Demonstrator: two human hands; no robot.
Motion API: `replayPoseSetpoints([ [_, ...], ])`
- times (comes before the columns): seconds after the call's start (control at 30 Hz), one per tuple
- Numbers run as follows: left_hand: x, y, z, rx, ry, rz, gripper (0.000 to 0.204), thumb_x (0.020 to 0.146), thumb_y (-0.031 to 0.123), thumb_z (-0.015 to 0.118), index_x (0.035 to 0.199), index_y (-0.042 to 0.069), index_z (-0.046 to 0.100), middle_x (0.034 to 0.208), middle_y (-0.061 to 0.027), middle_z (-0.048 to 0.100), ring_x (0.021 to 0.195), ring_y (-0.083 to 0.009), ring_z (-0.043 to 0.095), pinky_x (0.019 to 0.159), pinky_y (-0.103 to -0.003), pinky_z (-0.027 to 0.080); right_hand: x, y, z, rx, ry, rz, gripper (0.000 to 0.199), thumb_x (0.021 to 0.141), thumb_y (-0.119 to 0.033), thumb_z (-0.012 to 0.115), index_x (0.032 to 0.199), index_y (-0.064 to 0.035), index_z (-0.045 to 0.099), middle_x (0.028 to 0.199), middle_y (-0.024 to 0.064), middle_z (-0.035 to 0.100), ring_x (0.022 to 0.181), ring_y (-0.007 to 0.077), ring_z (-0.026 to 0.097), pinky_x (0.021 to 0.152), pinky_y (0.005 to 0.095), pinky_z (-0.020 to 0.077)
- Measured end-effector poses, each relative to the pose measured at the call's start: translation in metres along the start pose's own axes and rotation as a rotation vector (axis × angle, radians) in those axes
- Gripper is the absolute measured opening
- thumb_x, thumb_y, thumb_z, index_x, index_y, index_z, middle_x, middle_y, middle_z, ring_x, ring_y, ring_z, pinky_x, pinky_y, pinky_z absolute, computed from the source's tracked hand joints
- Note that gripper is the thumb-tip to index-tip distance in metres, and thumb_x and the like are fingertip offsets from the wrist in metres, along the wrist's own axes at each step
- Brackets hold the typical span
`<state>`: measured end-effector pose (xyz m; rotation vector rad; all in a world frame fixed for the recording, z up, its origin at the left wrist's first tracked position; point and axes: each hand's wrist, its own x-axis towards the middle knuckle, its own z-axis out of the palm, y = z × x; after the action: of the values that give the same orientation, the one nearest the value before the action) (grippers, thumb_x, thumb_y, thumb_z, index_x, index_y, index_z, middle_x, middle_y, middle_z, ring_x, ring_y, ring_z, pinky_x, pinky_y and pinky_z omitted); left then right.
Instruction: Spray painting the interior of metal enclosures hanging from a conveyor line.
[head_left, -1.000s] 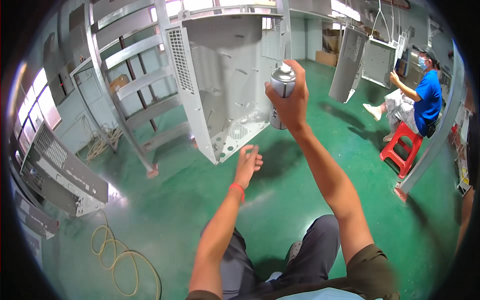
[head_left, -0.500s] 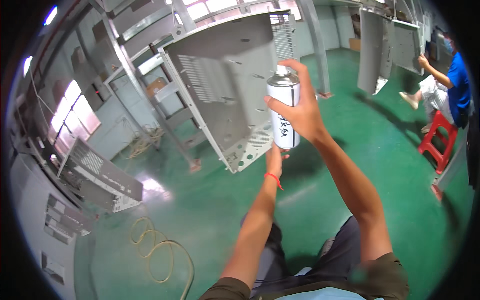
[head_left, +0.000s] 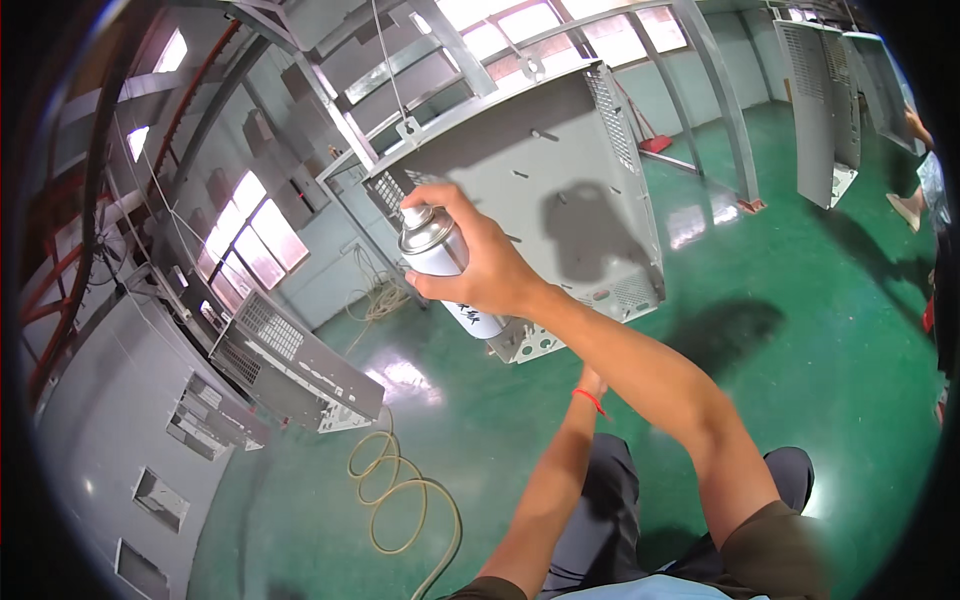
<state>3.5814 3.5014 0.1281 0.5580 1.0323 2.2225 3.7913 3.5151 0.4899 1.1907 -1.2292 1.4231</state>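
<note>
My right hand (head_left: 495,275) is raised and wrapped around a white spray can (head_left: 438,258), index finger lying over its nozzle. The can is held in front of the lower left part of a grey metal cabinet panel (head_left: 560,170) that hangs tilted from a wire. My left arm reaches up under the panel's lower edge. Only a sliver of my left hand (head_left: 592,379) shows above a red wrist band, the rest hidden behind my right forearm. Whether it touches the panel I cannot tell.
More grey vented panels hang at the left (head_left: 290,360), far left (head_left: 120,450) and top right (head_left: 825,100). A beige hose (head_left: 400,490) coils on the green floor. Another person (head_left: 925,170) stands at the right edge. Steel frame posts rise behind the panel.
My view has swung up and to the right. The can and right hand moved left across the panel. My left hand slid behind my right forearm.
</note>
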Motion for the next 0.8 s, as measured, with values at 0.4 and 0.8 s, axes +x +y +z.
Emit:
replayPoseSetpoints([
  [0.4, -0.032, 0.011, 0.040, 0.391, 0.087, 0.172, 0.052, 0.110, 0.038, 0.055, 0.146, 0.001, 0.052, 0.142, -0.0115, 0.061, 0.131, -0.0260, 0.059, 0.109, -0.045, 0.051, 0.020, 0.041, 0.001, -0.159, 0.022, -0.141, 0.064, 0.081, -0.012, 0.082, 0.138, -0.0130, 0.053, 0.127, 0.0087, 0.063, 0.110, 0.0238, 0.064, 0.098, 0.0356, 0.0501],
  [0.8, -0.040, 0.001, 0.056, 0.338, 0.064, 0.173, 0.057, 0.110, 0.046, 0.051, 0.148, 0.004, 0.051, 0.142, -0.0103, 0.062, 0.133, -0.0266, 0.058, 0.111, -0.047, 0.049, 0.018, 0.027, 0.006, -0.220, -0.012, -0.090, 0.065, 0.079, -0.013, 0.083, 0.138, -0.0128, 0.054, 0.129, 0.0113, 0.063, 0.111, 0.0278, 0.064, 0.100, 0.0387, 0.0506],
])
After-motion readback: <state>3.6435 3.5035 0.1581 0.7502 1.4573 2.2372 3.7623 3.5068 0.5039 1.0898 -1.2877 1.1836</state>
